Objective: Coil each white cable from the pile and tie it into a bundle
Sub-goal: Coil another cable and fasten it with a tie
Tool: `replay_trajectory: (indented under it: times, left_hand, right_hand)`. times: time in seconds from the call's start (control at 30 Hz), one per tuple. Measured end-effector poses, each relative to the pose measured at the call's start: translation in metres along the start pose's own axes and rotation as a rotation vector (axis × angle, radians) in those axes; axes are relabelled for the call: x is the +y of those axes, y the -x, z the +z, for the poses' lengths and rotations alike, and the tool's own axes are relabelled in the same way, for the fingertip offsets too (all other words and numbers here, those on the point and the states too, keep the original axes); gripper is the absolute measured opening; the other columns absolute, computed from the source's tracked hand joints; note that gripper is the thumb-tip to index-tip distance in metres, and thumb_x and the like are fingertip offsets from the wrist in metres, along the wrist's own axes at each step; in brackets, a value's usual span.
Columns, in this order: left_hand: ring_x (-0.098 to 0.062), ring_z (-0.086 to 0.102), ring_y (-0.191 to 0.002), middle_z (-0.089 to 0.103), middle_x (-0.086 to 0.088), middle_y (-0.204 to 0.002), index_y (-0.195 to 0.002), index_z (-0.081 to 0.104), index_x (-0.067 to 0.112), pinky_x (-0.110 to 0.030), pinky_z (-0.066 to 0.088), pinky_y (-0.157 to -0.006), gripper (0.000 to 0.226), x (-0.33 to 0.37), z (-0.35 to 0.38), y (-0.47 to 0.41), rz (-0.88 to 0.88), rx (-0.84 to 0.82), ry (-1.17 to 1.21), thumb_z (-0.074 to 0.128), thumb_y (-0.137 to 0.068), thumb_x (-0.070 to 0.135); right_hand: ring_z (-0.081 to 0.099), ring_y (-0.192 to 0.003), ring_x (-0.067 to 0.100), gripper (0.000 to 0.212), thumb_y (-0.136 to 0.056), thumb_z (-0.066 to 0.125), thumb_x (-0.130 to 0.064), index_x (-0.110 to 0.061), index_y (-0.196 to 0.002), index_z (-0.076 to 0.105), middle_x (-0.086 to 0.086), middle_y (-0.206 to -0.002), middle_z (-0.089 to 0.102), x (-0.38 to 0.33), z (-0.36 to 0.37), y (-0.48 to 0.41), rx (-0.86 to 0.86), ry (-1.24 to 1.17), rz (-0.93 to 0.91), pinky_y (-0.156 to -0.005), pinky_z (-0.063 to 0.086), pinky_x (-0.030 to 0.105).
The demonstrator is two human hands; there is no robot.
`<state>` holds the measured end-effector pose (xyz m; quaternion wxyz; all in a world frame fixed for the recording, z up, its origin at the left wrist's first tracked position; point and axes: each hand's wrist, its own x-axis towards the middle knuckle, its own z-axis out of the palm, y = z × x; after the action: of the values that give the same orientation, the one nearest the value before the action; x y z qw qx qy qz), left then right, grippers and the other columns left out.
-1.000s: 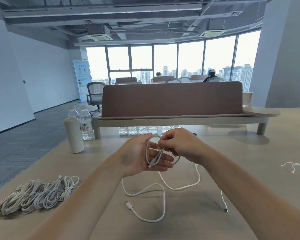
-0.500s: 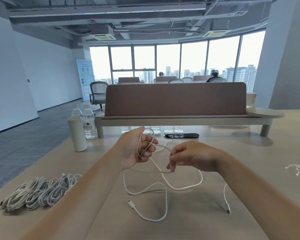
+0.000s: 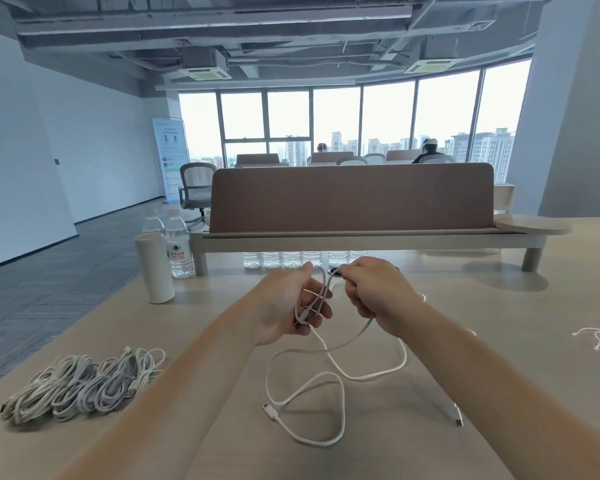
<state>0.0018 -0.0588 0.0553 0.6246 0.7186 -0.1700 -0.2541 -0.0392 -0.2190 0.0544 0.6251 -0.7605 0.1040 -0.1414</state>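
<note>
I see the left hand with fingers curled round a few loops of the white cable. The right hand, just beside it, fists the strand. The rest trails on the table nearer me. Coiled bundles lie near left.

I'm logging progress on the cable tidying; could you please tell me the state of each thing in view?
white cable: partly coiled, few loops in hand, rest loose on the table.
left hand: holds the loops.
right hand: grips the cable's strand.
coiled cables: heaped on the table, left.
water bottles: upright, capped.
white cylinder: upright.
</note>
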Motion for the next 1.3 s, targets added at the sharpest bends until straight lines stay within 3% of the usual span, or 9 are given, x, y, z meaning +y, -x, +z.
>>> replay_trajectory:
  times: [0.17,0.27,0.33,0.4,0.5,0.67,0.8,1.1,1.3]
  left_hand:
    - [-0.021,0.048,-0.054,0.058,-0.011,-0.07,-0.095,0.065,0.006,-0.024,0.033,-0.05,0.056,-0.005,0.004,-0.007,0.01,0.14,-0.068,0.032,-0.107,0.05]
    - [-0.018,0.043,-0.051,0.053,-0.008,-0.066,-0.092,0.063,0.007,-0.024,0.028,-0.049,0.054,-0.004,-0.003,-0.01,0.021,0.219,0.018,0.034,-0.106,0.05]
    - [-0.018,0.042,-0.051,0.051,-0.008,-0.065,-0.094,0.062,0.006,-0.023,0.027,-0.048,0.055,-0.003,-0.01,-0.009,0.003,0.205,0.072,0.033,-0.106,0.051]
    - [-0.019,0.044,-0.052,0.053,-0.009,-0.066,-0.098,0.062,0.005,-0.023,0.028,-0.048,0.056,-0.003,-0.013,-0.007,-0.021,0.157,0.074,0.033,-0.106,0.052]
    - [-0.022,0.049,-0.055,0.057,-0.012,-0.069,-0.103,0.063,0.002,-0.026,0.034,-0.052,0.057,-0.002,-0.011,-0.006,-0.021,0.092,0.049,0.033,-0.106,0.051]
    - [-0.024,0.052,-0.058,0.063,-0.013,-0.072,-0.105,0.063,0.003,-0.03,0.038,-0.058,0.054,-0.005,-0.003,-0.006,-0.013,0.055,0.037,0.033,-0.107,0.048]
    - [-0.025,0.053,-0.057,0.062,-0.015,-0.071,-0.103,0.059,0.005,-0.029,0.039,-0.058,0.049,-0.005,0.003,-0.006,-0.038,0.097,0.054,0.032,-0.107,0.046]
    - [-0.023,0.049,-0.048,0.059,-0.013,-0.057,-0.096,0.054,0.004,-0.022,0.028,-0.047,0.051,0.0,0.006,-0.007,-0.028,0.18,0.139,0.026,-0.108,0.045]
    - [-0.023,0.047,-0.048,0.057,-0.012,-0.057,-0.087,0.057,0.007,-0.021,0.023,-0.045,0.055,0.0,0.007,-0.006,-0.019,0.127,0.102,0.028,-0.105,0.05]
  right_hand:
    - [0.028,-0.039,0.013,0.033,-0.103,0.05,-0.022,-0.011,-0.073,0.045,-0.001,-0.046,0.041,-0.011,0.01,0.005,-0.068,-0.118,0.047,-0.04,0.024,0.022]
    - [0.044,-0.051,0.017,0.013,-0.098,0.055,-0.01,-0.004,-0.088,0.062,0.007,-0.063,0.055,-0.016,0.004,0.009,-0.202,-0.279,0.048,-0.051,0.039,0.025]
    - [0.056,-0.063,0.019,0.014,-0.093,0.056,0.001,0.0,-0.1,0.068,0.011,-0.075,0.065,-0.017,-0.004,0.009,-0.29,-0.297,0.036,-0.065,0.051,0.03]
    - [0.059,-0.062,0.019,0.015,-0.097,0.053,0.001,0.001,-0.105,0.066,0.013,-0.08,0.071,-0.016,-0.01,0.007,-0.322,-0.285,0.043,-0.066,0.054,0.03]
    - [0.051,-0.049,0.012,0.014,-0.102,0.05,-0.005,0.002,-0.101,0.062,0.013,-0.083,0.075,-0.012,-0.011,0.0,-0.202,-0.284,0.097,-0.051,0.048,0.023]
    - [0.056,-0.047,0.01,0.017,-0.1,0.05,-0.003,0.004,-0.09,0.062,0.012,-0.076,0.075,-0.01,-0.004,-0.001,-0.075,-0.262,0.089,-0.051,0.05,0.023]
    - [0.059,-0.048,0.016,0.007,-0.101,0.054,-0.007,-0.002,-0.097,0.058,0.01,-0.068,0.073,-0.012,0.006,0.006,-0.038,-0.145,-0.033,-0.053,0.052,0.027]
    - [0.063,-0.065,0.02,0.023,-0.094,0.053,-0.012,-0.016,-0.104,0.073,0.005,-0.072,0.069,-0.006,0.027,0.014,-0.002,0.458,-0.363,-0.075,0.052,0.039]
    - [0.061,-0.067,0.014,0.013,-0.092,0.059,-0.015,-0.025,-0.09,0.066,-0.01,-0.08,0.067,-0.002,0.03,0.015,0.048,0.506,-0.432,-0.073,0.054,0.036]
